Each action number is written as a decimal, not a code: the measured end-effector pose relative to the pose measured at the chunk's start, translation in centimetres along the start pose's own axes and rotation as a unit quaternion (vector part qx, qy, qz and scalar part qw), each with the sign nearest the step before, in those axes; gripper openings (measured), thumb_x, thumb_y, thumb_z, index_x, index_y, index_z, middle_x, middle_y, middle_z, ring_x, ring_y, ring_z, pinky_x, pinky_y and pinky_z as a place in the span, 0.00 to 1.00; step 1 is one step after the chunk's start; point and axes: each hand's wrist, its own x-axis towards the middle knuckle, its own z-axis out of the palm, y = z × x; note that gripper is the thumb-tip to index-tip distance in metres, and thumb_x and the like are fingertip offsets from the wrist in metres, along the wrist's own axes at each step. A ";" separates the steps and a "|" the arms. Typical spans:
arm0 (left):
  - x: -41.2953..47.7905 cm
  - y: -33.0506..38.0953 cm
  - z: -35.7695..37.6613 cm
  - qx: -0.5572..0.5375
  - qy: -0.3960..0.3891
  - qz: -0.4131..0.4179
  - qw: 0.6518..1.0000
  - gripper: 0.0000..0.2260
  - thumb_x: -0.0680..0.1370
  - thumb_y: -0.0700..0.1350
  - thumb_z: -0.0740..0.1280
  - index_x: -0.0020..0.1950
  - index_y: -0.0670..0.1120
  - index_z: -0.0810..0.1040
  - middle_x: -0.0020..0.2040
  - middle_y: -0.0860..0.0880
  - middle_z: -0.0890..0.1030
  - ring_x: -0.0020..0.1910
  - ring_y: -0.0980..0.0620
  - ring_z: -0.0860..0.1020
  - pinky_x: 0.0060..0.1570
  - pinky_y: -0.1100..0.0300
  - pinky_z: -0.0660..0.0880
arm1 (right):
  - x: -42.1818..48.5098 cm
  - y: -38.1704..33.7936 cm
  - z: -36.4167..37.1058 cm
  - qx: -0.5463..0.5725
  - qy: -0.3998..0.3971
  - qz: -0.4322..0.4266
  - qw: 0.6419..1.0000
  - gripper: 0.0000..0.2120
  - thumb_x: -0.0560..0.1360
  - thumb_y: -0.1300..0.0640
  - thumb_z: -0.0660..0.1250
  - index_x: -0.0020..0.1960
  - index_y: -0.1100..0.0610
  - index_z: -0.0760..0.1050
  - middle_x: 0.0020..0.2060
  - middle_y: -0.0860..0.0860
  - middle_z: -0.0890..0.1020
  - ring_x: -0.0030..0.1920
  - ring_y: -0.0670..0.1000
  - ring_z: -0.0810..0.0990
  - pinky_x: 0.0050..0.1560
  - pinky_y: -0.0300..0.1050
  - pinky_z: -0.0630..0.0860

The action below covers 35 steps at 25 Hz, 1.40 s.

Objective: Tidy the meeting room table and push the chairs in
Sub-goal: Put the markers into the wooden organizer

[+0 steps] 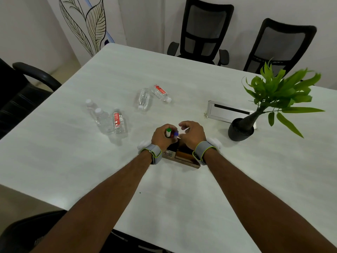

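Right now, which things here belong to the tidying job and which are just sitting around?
Job: markers gripped in the left hand; wooden holder on the table; five water bottles scattered on it; chairs on the far side.
Just there: potted plant; cable hatch set in the tabletop; leaf drawing on the wall.

A white table (182,73) spreads out before me under soft, even light. Past its far edge a black mesh-backed chair (206,30) and a second mesh-backed chair (280,44) stand before a plain white wall (246,8). On my left a black armchair (27,88) sits near the table's side, over pale floor (65,66), with a panel of drawn leaves (87,24) beyond.
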 end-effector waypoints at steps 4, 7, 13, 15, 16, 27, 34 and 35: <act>0.2 -0.1 -0.6 0.084 -0.036 -0.017 0.996 0.28 0.62 0.37 0.78 0.60 0.45 0.74 0.59 0.45 0.78 0.61 0.44 0.73 0.54 0.57 0.71 | -0.6 1.8 -1.9 -0.120 -0.019 -0.037 0.992 0.25 0.66 0.62 0.72 0.62 0.55 0.74 0.57 0.55 0.76 0.61 0.58 0.71 0.55 0.46 0.71; -0.1 -1.7 -0.3 0.196 -0.115 -0.063 0.972 0.47 0.56 0.44 0.81 0.71 0.49 0.63 0.68 0.44 0.68 0.66 0.39 0.65 0.65 0.50 0.66 | -1.2 2.9 -3.3 -0.180 -0.017 -0.010 0.984 0.37 0.64 0.54 0.76 0.70 0.53 0.66 0.64 0.55 0.70 0.65 0.60 0.65 0.61 0.49 0.68; 0.5 -4.4 1.0 0.112 -0.017 -0.070 0.991 0.38 0.63 0.34 0.76 0.70 0.45 0.65 0.64 0.40 0.70 0.61 0.39 0.73 0.56 0.52 0.75 | -1.5 7.3 -2.9 -0.222 -0.132 0.085 0.962 0.49 0.64 0.62 0.76 0.76 0.53 0.51 0.68 0.57 0.67 0.67 0.61 0.69 0.60 0.51 0.73; 1.6 -4.3 1.7 0.121 0.024 -0.065 0.990 0.37 0.63 0.35 0.76 0.69 0.44 0.66 0.63 0.39 0.70 0.59 0.39 0.74 0.56 0.52 0.75 | -1.3 7.8 -2.3 -0.181 -0.101 0.088 0.974 0.45 0.64 0.64 0.75 0.74 0.53 0.55 0.66 0.57 0.70 0.64 0.60 0.72 0.57 0.49 0.74; 2.5 -4.1 2.4 0.132 0.050 -0.066 0.988 0.36 0.63 0.37 0.76 0.68 0.44 0.66 0.63 0.40 0.69 0.58 0.40 0.74 0.56 0.50 0.75 | -0.8 8.1 -1.9 -0.167 -0.081 0.093 0.978 0.43 0.64 0.63 0.75 0.73 0.53 0.57 0.65 0.58 0.70 0.63 0.60 0.73 0.56 0.49 0.74; 12.2 0.0 11.8 -0.102 0.012 -0.109 0.989 0.19 0.75 0.32 0.65 0.65 0.41 0.72 0.65 0.42 0.76 0.65 0.43 0.74 0.66 0.52 0.71 | 7.7 9.1 -0.4 0.120 0.142 0.215 0.959 0.21 0.64 0.57 0.76 0.54 0.61 0.73 0.52 0.59 0.80 0.51 0.60 0.78 0.42 0.44 0.69; 16.5 1.3 12.9 -0.143 -0.014 -0.120 0.982 0.24 0.73 0.22 0.57 0.66 0.37 0.71 0.68 0.39 0.73 0.70 0.41 0.69 0.69 0.46 0.69 | 10.9 10.9 -0.9 0.168 0.152 0.255 0.940 0.19 0.65 0.57 0.75 0.52 0.61 0.75 0.47 0.55 0.80 0.46 0.57 0.76 0.42 0.42 0.67; 16.8 1.3 12.9 -0.144 -0.020 -0.121 0.982 0.23 0.73 0.22 0.56 0.66 0.38 0.71 0.67 0.39 0.73 0.69 0.42 0.69 0.68 0.46 0.69 | 10.9 10.9 -1.1 0.177 0.153 0.255 0.938 0.19 0.65 0.56 0.75 0.52 0.61 0.75 0.45 0.54 0.79 0.44 0.56 0.74 0.42 0.42 0.67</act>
